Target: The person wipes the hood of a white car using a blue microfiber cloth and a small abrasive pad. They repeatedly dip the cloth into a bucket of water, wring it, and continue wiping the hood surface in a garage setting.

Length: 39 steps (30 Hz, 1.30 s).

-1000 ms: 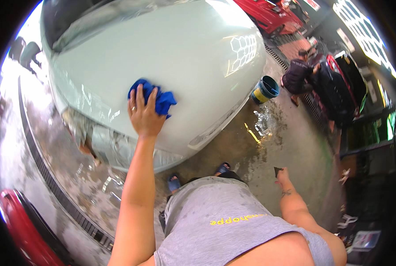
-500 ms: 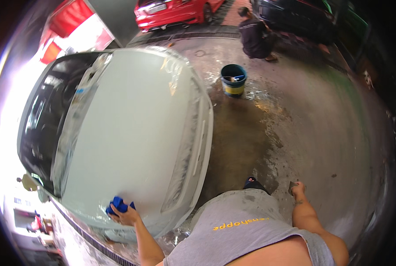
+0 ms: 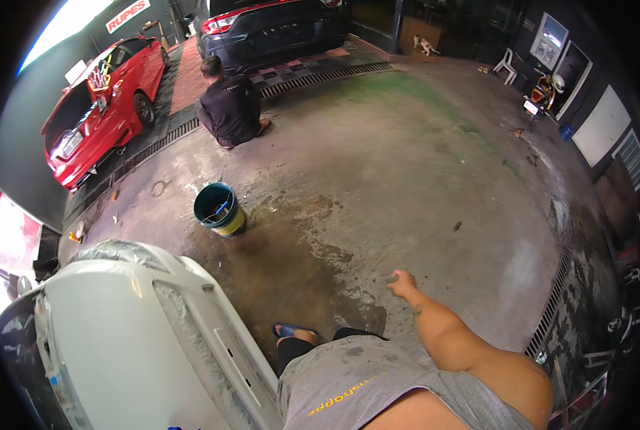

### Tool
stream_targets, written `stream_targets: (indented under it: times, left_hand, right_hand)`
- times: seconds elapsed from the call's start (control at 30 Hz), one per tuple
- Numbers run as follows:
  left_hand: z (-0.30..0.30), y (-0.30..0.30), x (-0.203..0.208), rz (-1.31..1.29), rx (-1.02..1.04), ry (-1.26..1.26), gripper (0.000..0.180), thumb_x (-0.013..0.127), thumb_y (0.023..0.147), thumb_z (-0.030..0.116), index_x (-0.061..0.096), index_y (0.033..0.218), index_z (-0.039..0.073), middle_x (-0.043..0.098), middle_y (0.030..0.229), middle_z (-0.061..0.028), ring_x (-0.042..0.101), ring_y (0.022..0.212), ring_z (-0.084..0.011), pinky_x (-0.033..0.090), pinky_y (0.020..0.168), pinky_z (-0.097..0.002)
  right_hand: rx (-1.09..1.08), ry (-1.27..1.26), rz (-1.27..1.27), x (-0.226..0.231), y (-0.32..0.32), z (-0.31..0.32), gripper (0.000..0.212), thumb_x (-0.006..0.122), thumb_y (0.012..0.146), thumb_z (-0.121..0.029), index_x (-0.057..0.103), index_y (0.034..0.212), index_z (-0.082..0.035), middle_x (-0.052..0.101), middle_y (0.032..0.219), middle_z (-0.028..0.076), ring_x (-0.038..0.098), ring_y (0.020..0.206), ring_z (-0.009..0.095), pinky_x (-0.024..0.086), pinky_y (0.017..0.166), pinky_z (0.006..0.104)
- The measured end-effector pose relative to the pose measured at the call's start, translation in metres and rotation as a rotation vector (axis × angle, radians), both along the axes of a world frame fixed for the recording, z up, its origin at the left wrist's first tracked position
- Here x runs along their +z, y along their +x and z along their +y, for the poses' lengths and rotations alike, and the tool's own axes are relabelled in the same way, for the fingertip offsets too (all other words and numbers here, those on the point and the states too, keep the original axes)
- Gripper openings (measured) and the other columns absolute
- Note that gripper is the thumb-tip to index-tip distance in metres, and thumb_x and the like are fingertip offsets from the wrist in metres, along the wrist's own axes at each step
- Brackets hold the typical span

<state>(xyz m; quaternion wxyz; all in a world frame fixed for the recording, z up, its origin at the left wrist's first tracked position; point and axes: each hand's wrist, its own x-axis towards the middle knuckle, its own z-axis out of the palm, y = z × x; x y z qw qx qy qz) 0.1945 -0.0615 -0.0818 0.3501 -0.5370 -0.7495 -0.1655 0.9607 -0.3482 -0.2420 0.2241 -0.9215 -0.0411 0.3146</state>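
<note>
My right hand (image 3: 403, 282) is held out over the wet concrete floor, fingers closed round a small flat grey-brown piece (image 3: 392, 280), most of which is hidden by them. My left hand is out of the picture. Only a sliver of blue cloth (image 3: 174, 428) shows at the lower edge, against the car. Pale, dull paint covers the car panel (image 3: 112, 344) at the lower left. Clear film and masking tape (image 3: 56, 373) run along its glass edge. A dark green bucket (image 3: 228, 226) with a yellow band stands beyond the car, a blue-handled item inside.
A person in dark clothes (image 3: 229, 107) squats behind a dark car (image 3: 277, 39). A red car (image 3: 108, 93) is parked at the far left. A drain grate (image 3: 320, 77) crosses the floor. At the far right are a white chair (image 3: 504, 66) and a motorcycle (image 3: 542, 93).
My view has swung to the right and up, so the car and bucket sit further left. My left hand has left the picture. My right hand still holds the flat piece.
</note>
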Motion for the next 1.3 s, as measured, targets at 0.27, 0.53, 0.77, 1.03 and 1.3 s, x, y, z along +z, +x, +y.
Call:
stream_targets:
  times: [0.27, 0.53, 0.77, 1.03, 1.3]
  left_hand:
    - [0.140, 0.148, 0.021, -0.045, -0.134, -0.215, 0.103, 0.100, 0.051, 0.052, 0.062, 0.144, 0.033, 0.042, 0.160, -0.0256, 0.041, 0.145, -0.0519, 0.040, 0.112, -0.0671]
    - [0.387, 0.177, -0.029, -0.007, -0.702, -0.036, 0.115, 0.105, 0.031, 0.040, 0.067, 0.139, 0.028, 0.051, 0.156, -0.0199, 0.044, 0.145, -0.0442, 0.041, 0.117, -0.0601]
    - [0.491, 0.280, 0.022, -0.391, -0.629, -0.002, 0.051, 0.082, 0.094, 0.030, 0.068, 0.129, -0.005, 0.069, 0.129, -0.0276, 0.063, 0.121, -0.0448, 0.047, 0.109, -0.0517]
    - [0.567, 0.394, 0.080, -0.651, -0.231, 0.088, 0.056, 0.083, 0.092, 0.049, 0.068, 0.096, -0.005, 0.065, 0.092, -0.0152, 0.066, 0.090, -0.0357, 0.051, 0.084, -0.0460]
    - [0.596, 0.504, 0.133, -0.931, -0.066, 0.055, 0.050, 0.082, 0.095, 0.043, 0.075, 0.102, -0.006, 0.076, 0.098, -0.0133, 0.070, 0.086, -0.0233, 0.054, 0.084, -0.0376]
  right_hand:
    - [0.135, 0.039, -0.031, 0.031, 0.043, 0.161, 0.026, 0.073, 0.097, -0.026, 0.074, 0.119, -0.012, 0.075, 0.119, 0.015, 0.071, 0.112, 0.034, 0.056, 0.095, 0.0453]
    - [0.004, -0.142, -0.054, 0.035, 0.131, 0.282, 0.036, 0.072, 0.096, -0.026, 0.074, 0.129, -0.014, 0.075, 0.126, 0.014, 0.072, 0.112, 0.033, 0.056, 0.097, 0.0436]
    - [0.145, 0.053, -0.267, 0.042, 0.179, 0.464, 0.020, 0.083, 0.087, -0.022, 0.073, 0.100, -0.011, 0.076, 0.096, 0.009, 0.074, 0.094, 0.027, 0.058, 0.085, 0.0421]
    - [0.651, 0.304, -0.125, -0.002, 0.203, 0.751, 0.010, 0.073, 0.090, -0.019, 0.073, 0.098, -0.013, 0.076, 0.090, 0.010, 0.074, 0.087, 0.029, 0.058, 0.078, 0.0423]
    - [0.969, 0.246, 0.036, -0.004, 0.182, 0.977, 0.007, 0.072, 0.091, -0.019, 0.073, 0.096, -0.014, 0.078, 0.098, 0.011, 0.075, 0.096, 0.032, 0.058, 0.081, 0.0460]
